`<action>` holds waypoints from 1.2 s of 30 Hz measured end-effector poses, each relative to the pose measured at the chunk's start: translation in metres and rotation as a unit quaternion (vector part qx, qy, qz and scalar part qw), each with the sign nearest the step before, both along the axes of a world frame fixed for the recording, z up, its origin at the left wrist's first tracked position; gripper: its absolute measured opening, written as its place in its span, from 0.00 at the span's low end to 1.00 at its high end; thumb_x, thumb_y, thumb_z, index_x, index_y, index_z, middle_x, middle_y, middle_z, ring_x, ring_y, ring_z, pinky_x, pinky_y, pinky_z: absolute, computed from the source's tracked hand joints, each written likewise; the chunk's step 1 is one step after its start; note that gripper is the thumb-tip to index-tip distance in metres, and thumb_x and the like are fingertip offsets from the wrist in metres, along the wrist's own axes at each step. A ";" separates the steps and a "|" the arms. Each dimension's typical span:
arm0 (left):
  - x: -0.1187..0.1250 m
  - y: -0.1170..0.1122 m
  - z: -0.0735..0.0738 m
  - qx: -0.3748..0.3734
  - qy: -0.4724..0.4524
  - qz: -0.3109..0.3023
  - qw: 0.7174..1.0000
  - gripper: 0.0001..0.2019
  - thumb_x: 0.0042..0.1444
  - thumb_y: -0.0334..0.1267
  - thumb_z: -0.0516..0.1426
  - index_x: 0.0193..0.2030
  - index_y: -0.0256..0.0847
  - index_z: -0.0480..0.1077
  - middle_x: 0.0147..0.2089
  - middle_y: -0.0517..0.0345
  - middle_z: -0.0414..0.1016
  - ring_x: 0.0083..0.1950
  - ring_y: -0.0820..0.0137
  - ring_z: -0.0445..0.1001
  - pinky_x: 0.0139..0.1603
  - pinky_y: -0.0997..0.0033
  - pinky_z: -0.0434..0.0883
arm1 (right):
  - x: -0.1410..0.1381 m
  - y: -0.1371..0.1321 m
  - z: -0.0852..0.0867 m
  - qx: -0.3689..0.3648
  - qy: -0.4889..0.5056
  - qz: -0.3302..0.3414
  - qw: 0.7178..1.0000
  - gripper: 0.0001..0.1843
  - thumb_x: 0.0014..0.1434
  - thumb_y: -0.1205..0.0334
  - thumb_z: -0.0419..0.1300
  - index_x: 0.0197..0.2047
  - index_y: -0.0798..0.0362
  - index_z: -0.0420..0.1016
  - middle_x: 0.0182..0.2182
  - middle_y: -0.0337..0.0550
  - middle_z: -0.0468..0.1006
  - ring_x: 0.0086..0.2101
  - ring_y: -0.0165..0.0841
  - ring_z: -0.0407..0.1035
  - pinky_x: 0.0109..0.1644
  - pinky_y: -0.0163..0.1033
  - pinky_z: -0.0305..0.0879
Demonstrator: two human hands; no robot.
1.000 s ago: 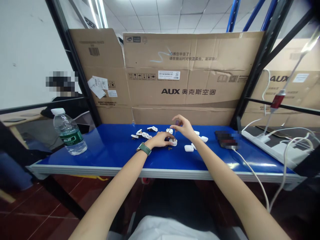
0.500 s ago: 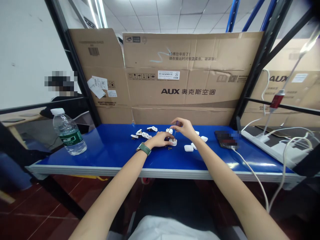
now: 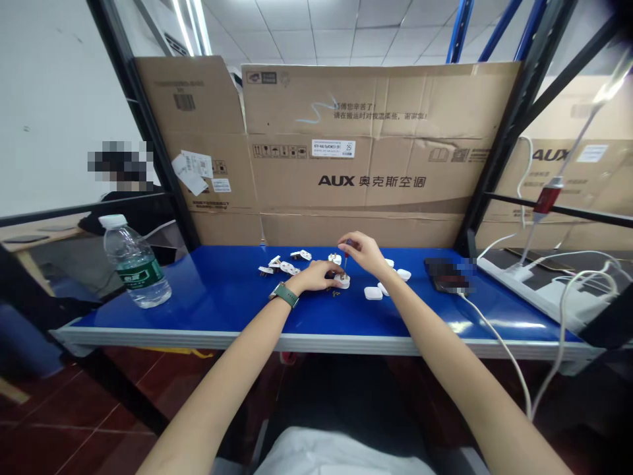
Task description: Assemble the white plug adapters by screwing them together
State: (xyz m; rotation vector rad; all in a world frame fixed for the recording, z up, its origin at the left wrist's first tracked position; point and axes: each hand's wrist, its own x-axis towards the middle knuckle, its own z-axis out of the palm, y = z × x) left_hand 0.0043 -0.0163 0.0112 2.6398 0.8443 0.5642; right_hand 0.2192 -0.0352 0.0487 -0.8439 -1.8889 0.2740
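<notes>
My left hand [image 3: 318,276], with a green watch strap on the wrist, grips a small white plug [image 3: 343,282] against the blue table. In my right hand [image 3: 364,251], a screwdriver [image 3: 347,248] is pinched near its handle and stands almost upright, shaft down over the plug. Its tip is too small to make out. A few tiny brass-coloured screws [image 3: 336,293] lie just in front of the plug. Directly behind it sits another white plug piece [image 3: 335,258]. Several white plug parts with pins [image 3: 287,267] are scattered left of my left hand. Several white square covers [image 3: 373,293] lie under and beside my right forearm.
A water bottle [image 3: 136,264] stands at the table's left. On the right are a phone [image 3: 445,276] with a white cable and a white power strip [image 3: 539,290]. A cardboard sheet [image 3: 297,191] walls off the back. Beyond the left posts sits a person [image 3: 131,204].
My right hand's fingers have shifted slightly around the screwdriver handle, which shows more red now. My left hand and the plug stay in place.
</notes>
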 end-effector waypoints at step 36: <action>0.001 0.000 0.001 0.147 -0.015 0.134 0.980 0.11 0.55 0.41 0.69 0.39 0.42 0.72 0.43 0.57 0.76 0.43 0.64 0.76 0.44 0.67 0.68 | 0.008 0.004 -0.011 -0.050 -0.243 -0.034 0.968 0.08 0.62 0.60 0.63 0.43 0.52 0.78 0.37 0.45 0.77 0.41 0.37 0.70 0.46 0.38 0.63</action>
